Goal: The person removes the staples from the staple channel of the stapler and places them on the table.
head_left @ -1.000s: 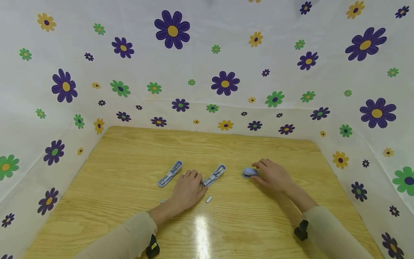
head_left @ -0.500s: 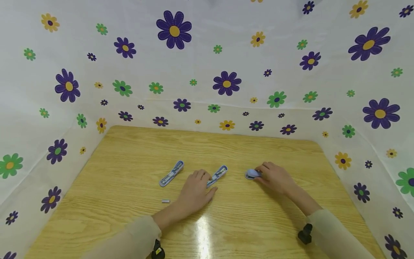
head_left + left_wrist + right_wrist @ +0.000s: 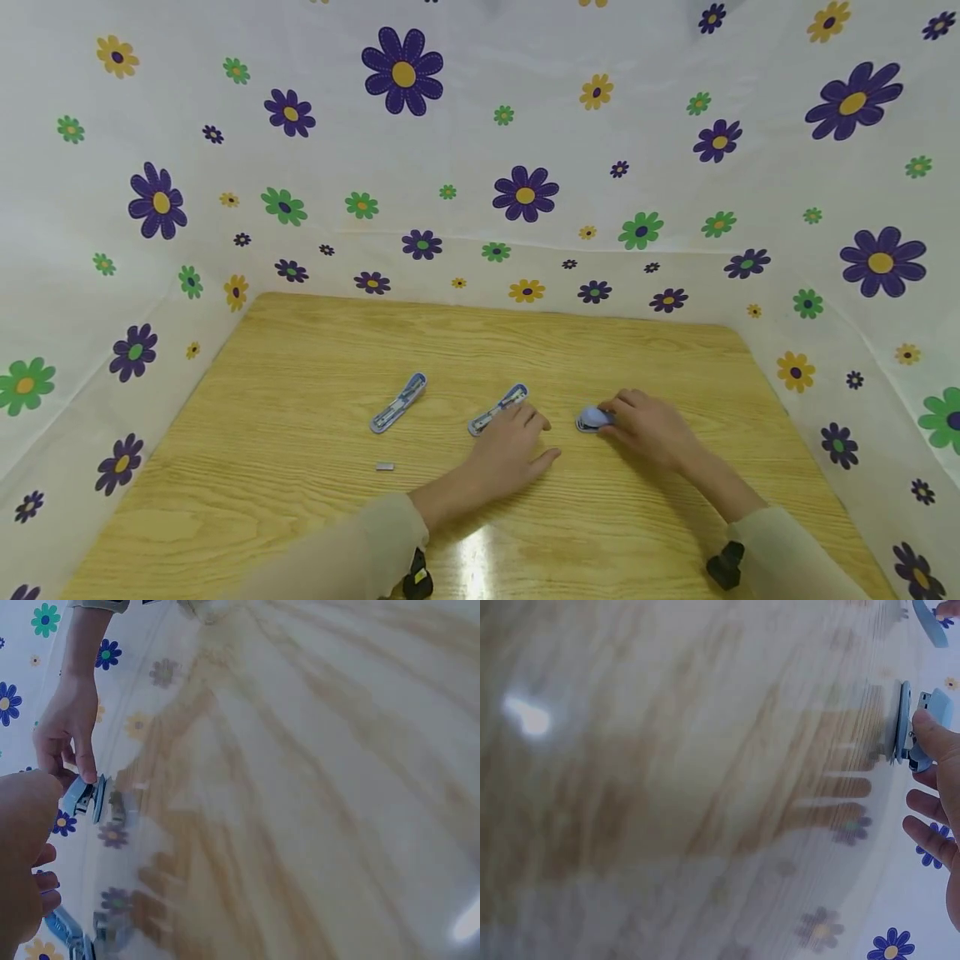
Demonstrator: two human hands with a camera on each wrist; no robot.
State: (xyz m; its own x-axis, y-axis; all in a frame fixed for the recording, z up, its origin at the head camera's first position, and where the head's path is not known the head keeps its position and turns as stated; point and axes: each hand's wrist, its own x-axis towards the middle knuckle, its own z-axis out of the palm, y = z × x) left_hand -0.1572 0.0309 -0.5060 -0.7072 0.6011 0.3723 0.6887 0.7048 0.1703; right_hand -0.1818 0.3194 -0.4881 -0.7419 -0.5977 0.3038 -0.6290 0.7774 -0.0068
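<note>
Three light-blue staplers lie on the wooden table in the head view. My right hand [image 3: 652,429] grips the rightmost stapler [image 3: 592,418] between thumb and fingers; its jaws stand apart in the right wrist view, where the same stapler [image 3: 939,712] shows. My left hand [image 3: 506,454] hovers at the middle stapler [image 3: 498,408], covering part of it, thumb spread away from the fingers. Whether it touches that stapler I cannot tell. The left stapler [image 3: 398,403] lies folded open. Left of my left forearm is a small grey staple strip [image 3: 385,467].
The wooden table [image 3: 315,350] has a glossy top that throws back light. White flower-print cloth [image 3: 450,150] encloses it at the back and both sides. Each wrist wears a black device, such as the wrist camera [image 3: 725,565] on the right.
My left hand has slid right, from beside the middle stapler to over it. A second staple strip near it has gone from sight. My right hand and its stapler have shifted slightly right and nearer.
</note>
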